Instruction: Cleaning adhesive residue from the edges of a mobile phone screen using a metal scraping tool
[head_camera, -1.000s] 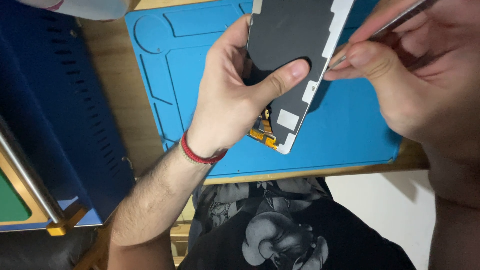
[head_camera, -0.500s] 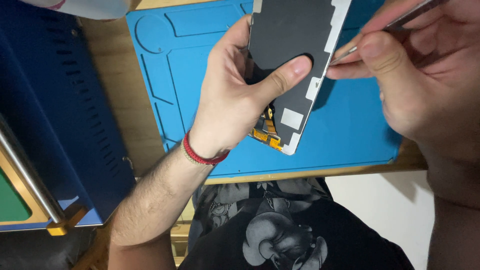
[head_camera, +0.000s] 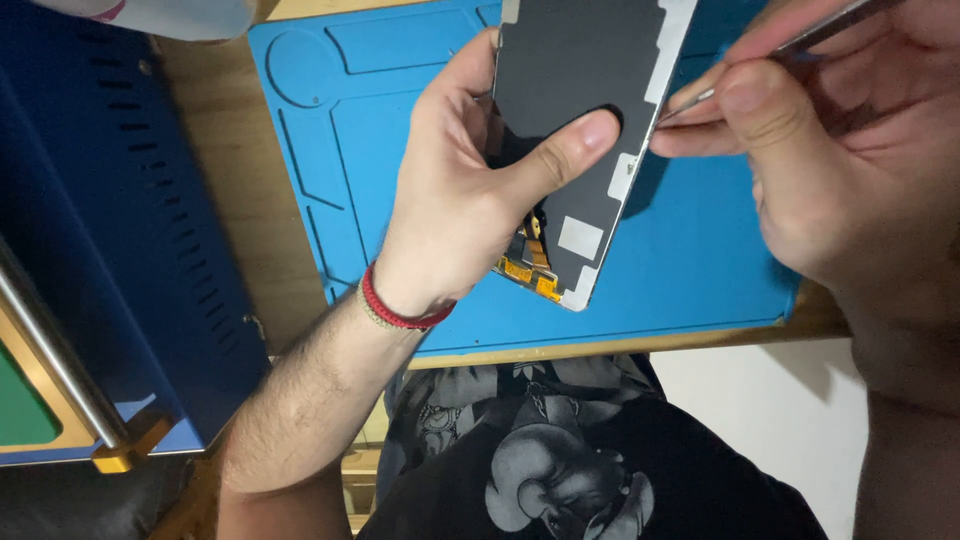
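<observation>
My left hand (head_camera: 470, 200) grips a phone screen panel (head_camera: 585, 70), dark grey back toward me, with orange flex cables at its lower end. The thumb lies across the panel's back. My right hand (head_camera: 830, 160) pinches thin metal tweezers (head_camera: 800, 50) whose tip touches the panel's right edge. A red cord bracelet (head_camera: 395, 310) circles my left wrist. Both hands hover over a blue silicone work mat (head_camera: 700, 270).
The mat lies on a wooden table (head_camera: 235, 190). A blue metal machine housing (head_camera: 100, 230) with vent slots stands at the left, with a steel bar (head_camera: 55, 360) and a brass corner. A white object (head_camera: 170, 15) sits at the top left. My dark printed shirt (head_camera: 560, 470) fills the bottom.
My right hand and the tweezers have shifted slightly up along the panel's right edge. The left hand holds the panel almost still.
</observation>
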